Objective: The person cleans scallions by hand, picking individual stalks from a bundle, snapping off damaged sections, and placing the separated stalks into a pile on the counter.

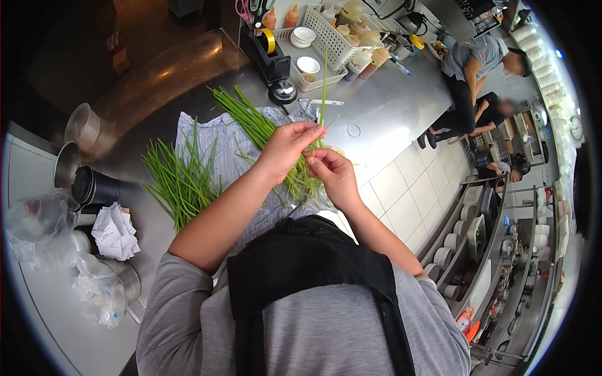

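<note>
My left hand (285, 149) is closed in a pinch on a long green chive stalk (324, 88), which rises past the fingertips. Just below it, my right hand (337, 176) pinches near the lower end of the same stalk; the exact grip is partly hidden by the fingers. Under and behind my hands lies a bunch of chives (246, 117), its pale root ends towards me. Another pile of chives (180, 178) rests left of my left forearm. Both lie on a wrinkled grey cloth (227, 164) spread over the steel counter (389, 113).
A call bell (283, 92) and a black tape dispenser (271, 59) stand beyond the cloth. Baskets (323, 34) hold sauce bottles and small bowls. Crumpled paper (115, 232) and plastic bags (41, 229) lie at left. Co-workers (476, 62) are at right, beside dish shelves (461, 232).
</note>
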Demonstrator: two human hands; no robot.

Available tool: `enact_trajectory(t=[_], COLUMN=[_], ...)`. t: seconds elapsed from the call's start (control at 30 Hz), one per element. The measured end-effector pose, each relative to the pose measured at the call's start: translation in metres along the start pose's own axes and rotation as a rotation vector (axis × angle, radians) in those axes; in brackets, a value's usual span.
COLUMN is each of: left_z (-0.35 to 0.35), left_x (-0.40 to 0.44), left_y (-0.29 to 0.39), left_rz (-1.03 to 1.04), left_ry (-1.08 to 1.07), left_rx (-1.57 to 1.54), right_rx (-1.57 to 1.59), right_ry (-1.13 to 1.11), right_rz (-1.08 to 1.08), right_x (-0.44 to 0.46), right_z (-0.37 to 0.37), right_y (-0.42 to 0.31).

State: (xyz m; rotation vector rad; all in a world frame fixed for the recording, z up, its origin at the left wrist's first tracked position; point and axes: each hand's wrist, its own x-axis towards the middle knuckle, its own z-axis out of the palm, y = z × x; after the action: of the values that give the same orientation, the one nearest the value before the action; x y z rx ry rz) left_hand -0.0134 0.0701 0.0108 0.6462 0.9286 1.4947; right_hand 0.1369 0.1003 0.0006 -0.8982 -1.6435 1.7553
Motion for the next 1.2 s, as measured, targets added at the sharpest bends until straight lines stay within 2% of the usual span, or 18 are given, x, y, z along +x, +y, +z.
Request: enact_trajectory(t=[0.07, 0.13, 0.2, 0.27, 0.37, 0.4, 0.47, 0.5, 0.53, 0.6, 0.8, 0.87, 0.93, 1.0, 1.03, 1.1, 1.13, 1.2], left_z=[-0.001, -0.003, -0.003, -0.001, 0.000, -0.001, -0.002, -0.003, -0.004, -0.010, -0.042, -0.063, -0.100, -0.127, -0.140, -0.159, -0.160, -0.160], left_x=[0.000, -0.001, -0.004, -0.007, -0.011, -0.011, -0.013, -0.015, -0.017, -0.022, -0.059, -0.087, -0.111, -0.136, -0.147, -0.164, -0.168, -0.173], left_y=[-0.003, -0.004, -0.004, -0.004, -0.005, -0.007, -0.008, -0.008, -0.008, -0.005, 0.005, 0.021, 0.027, 0.034, 0.035, 0.038, 0.039, 0.045], left_rz=[0.054, 0.110, 0.162, 0.151, 0.149, 0.152, 0.167, 0.150, 0.132, 0.110, 0.152, 0.075, 0.078, 0.104, 0.099, -0.003, -0.004, -0.017], left_ry=[-0.004, -0.006, 0.008, -0.001, -0.013, -0.011, -0.010, -0.006, -0.002, -0.029, 0.070, 0.231, 0.340, 0.531, 0.533, 0.727, 0.723, 0.801], left_rx=[0.027, 0.055, 0.145, 0.171, 0.221, 0.242, 0.285, 0.291, 0.297, 0.355, 0.351, 0.425, 0.470, 0.601, 0.601, 0.823, 0.825, 1.348], right_rx=[0.040, -0.070, -0.632, -0.974, -1.192, -1.193, -0.862, -0.588, -0.587, 0.089, -0.158, -0.210, -0.699, -0.780, -0.796, -0.843, -0.842, -0.888], right_ry=[0.025, 0.216, 0.318, 0.317, 0.230, 0.238, 0.196, 0.208, 0.210, 0.252, 0.267, 0.225, 0.139, 0.127, 0.124, 0.090, 0.094, -0.075], right_rz=[0.005, -0.330, -0.537, -0.765, -0.874, -0.882, -0.756, -0.567, -0.574, -0.215, -0.293, -0.278, -0.281, -0.316, -0.366, -0.470, -0.467, -0.426], right_x=[0.001, 0.006, 0.007, 0.015, 0.017, 0.019, 0.020, 0.016, 0.019, 0.023, 0.029, 0.030, 0.029, 0.031, 0.032, 0.036, 0.036, 0.040], right_z=[0.000, -0.003, -0.010, -0.015, -0.021, -0.021, -0.019, -0.015, -0.017, -0.025, -0.049, -0.049, -0.048, -0.048, -0.044, -0.029, -0.019, 0.002], right_y=[-0.002, -0.007, -0.030, -0.041, -0.051, -0.050, -0.043, -0.045, -0.047, -0.051, -0.027, -0.007, 0.009, 0.031, 0.036, 0.036, 0.036, 0.035])
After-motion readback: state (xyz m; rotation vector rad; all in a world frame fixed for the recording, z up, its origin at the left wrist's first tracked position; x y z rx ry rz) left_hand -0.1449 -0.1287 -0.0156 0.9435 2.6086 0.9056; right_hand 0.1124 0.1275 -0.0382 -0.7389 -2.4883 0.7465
